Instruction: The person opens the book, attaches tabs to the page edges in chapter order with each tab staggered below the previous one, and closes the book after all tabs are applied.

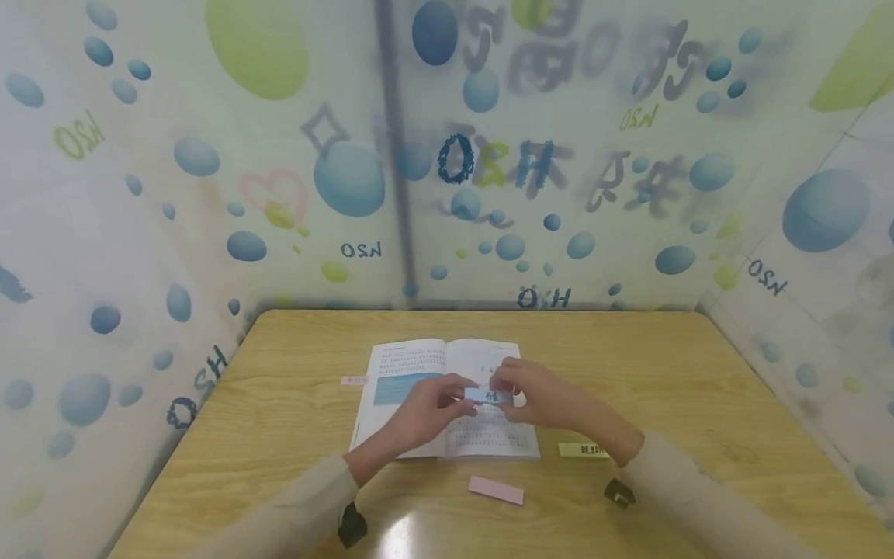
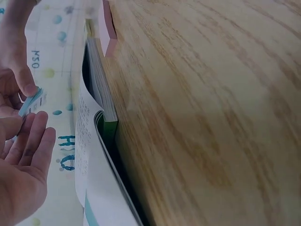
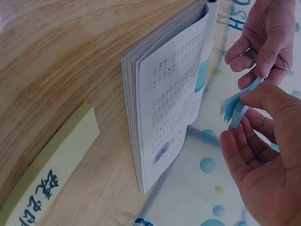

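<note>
Above the table (image 1: 279, 481), both hands (image 1: 427, 409) (image 1: 548, 397) pinch blue slips (image 1: 480, 395).

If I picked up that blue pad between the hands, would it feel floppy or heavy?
The blue pad is probably somewhat floppy, since its leaves fan apart. It's likely light too: small, and held by fingertips.

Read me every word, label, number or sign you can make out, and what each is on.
"H2O", mirrored, several times: wall.
"N2O", mirrored: wall.
Large grey characters, too blurred to read: wall.
Handwriting, too small and blurred to read: blue sticky notes.
Handwritten characters, too unclear to quote: yellow note pad.
Marks too small to read: pink tab.
Printed lines, too small to read: book.
</note>
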`<state>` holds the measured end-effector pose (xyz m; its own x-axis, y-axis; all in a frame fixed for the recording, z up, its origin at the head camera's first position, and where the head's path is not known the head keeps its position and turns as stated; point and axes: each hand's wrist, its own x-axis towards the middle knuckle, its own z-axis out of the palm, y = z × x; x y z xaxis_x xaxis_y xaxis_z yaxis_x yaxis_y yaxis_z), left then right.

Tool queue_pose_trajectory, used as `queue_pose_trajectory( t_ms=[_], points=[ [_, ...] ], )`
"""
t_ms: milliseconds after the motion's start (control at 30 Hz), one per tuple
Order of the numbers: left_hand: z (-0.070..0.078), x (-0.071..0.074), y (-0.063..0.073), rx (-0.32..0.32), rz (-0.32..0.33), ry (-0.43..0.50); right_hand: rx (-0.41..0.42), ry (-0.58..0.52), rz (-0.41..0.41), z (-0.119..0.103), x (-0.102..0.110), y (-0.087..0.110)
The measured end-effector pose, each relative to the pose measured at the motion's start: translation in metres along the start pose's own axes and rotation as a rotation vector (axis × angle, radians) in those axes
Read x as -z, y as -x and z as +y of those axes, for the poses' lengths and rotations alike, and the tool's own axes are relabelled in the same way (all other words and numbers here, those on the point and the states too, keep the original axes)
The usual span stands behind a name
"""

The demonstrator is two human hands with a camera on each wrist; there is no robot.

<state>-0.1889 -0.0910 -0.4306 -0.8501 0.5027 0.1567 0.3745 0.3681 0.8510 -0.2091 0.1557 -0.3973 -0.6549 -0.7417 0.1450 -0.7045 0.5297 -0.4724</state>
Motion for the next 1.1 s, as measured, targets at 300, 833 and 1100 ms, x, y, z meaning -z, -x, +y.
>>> queue_pose_trajectory(
  t_ms=[300, 833, 1100],
  points=[
    [-0.002, -0.003, 0.003, 0.002, 0.008, 0.06, -0.035, -0.009, 0.021, 0.003, -0.003, 0.005],
    [-0.006, -0.008, 0.004, 0.024, 0.004, -0.041, -0.062, 0.024, -0.005, 0.001, -0.002, 0.007],
    [-0.005, -0.008, 0.004, 0.019, 0.022, -0.035, -0.166, -0.287, 0.018, 0.015, -0.009, 0.008]
  ],
)
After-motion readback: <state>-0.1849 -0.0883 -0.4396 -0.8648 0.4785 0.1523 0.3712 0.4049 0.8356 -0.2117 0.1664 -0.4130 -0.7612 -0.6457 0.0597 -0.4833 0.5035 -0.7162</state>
